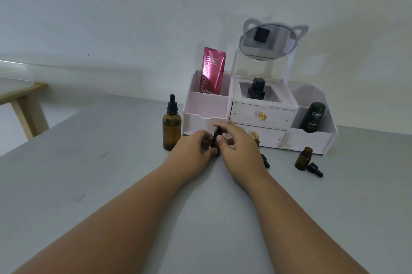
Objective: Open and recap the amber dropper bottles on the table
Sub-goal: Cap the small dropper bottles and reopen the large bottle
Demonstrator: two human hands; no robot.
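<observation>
The fingers (pixel 219 139) of the right hand (pixel 239 147) were curled about the black dropper cap (pixel 218 130) of a small amber bottle (pixel 215 145), thumb pressed at its neck. The left hand (pixel 194 147) clasped the bottle's body from the other side, thumb low against the glass. The bottle stood upright on the grey table (pixel 111 173), just in front of the white organizer (pixel 263 115), below its left-hand compartment. I could not tell whether the cap was screwed tight or sitting loose.

Left of the organizer, just beside its corner, stood a large amber dropper bottle (pixel 171 126), upright with its cap on. In front of the organizer's right end stood a second small amber bottle (pixel 303 159) with its neck open, and its loose dropper cap (pixel 314 169) lay on its side touching or nearly touching the base. Another loose cap (pixel 265 160) lay in front of the organizer's drawers, close by the right hand's outer edge.

Inside the organizer, a pink tube (pixel 213 71) leaned in the left compartment, a black square-capped bottle (pixel 256 90) sat in the middle tray, and a dark rounded bottle (pixel 313 117) stood in the right one. An oval mirror (pixel 265 42) with cat ears rose above the middle. Far off to the organizer's left, beyond the table, showed a pale wooden leg (pixel 26 115).
</observation>
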